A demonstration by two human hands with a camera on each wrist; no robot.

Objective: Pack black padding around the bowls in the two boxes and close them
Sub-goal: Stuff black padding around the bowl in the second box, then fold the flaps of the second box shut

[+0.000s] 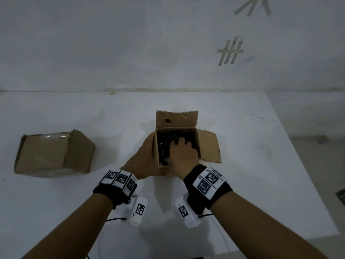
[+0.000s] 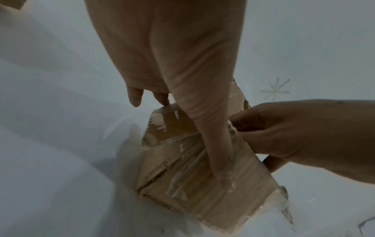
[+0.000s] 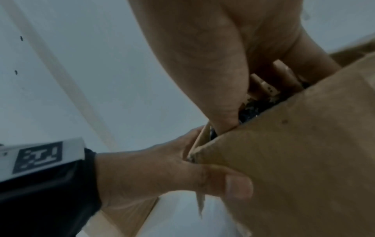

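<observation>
Two boxes, two hands, one tabletop

One open box holding black padding; one closed box; left hand, right hand.

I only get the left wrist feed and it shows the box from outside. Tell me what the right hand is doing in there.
Observer: The right hand is down inside the open box, fingers curled into the black padding.
Operator: Report the flaps.
Observer: The far flap stands up and the right flap is folded outward, so the box is not closed.
Operator: Now the other box.
Observer: The second box sits off to the left on the table with its top folded over. Neither hand touches it.
</observation>
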